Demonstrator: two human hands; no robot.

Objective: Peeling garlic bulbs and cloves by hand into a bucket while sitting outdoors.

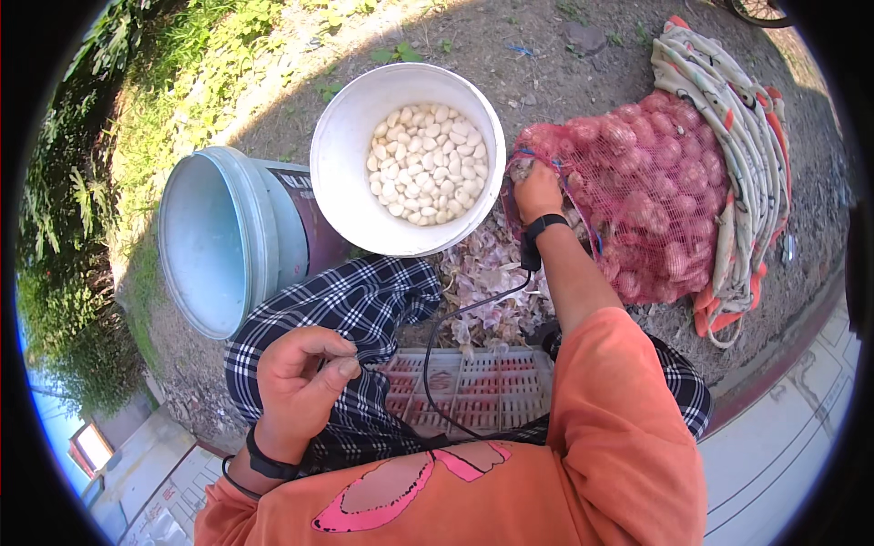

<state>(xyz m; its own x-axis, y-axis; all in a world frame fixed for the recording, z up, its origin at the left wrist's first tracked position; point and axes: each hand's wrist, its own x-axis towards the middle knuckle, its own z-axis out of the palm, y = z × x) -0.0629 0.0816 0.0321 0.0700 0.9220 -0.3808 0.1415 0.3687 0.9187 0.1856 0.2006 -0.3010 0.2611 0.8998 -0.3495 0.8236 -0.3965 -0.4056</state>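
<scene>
Over my left knee my left hand (305,378) is closed, thumb and fingertips drawn together; anything between them is too small to make out. My right hand (539,193) reaches to the mouth of a pink mesh bag (637,187) full of garlic bulbs. Its fingers are curled at the netting, with a greyish thing by the tips that I cannot identify. Left of that hand stands a white bucket (335,182), tilted toward me. Peeled garlic cloves (426,164) cover its bottom. Papery garlic skins (492,282) lie heaped between my legs, below the bucket.
A large pale-blue bucket (259,237) lies on its side at the left. Under me is a white plastic crate (482,391). Folded striped cloth (737,155) rests against the bag's far right side. A black cable (432,350) runs from my right wristband to my lap.
</scene>
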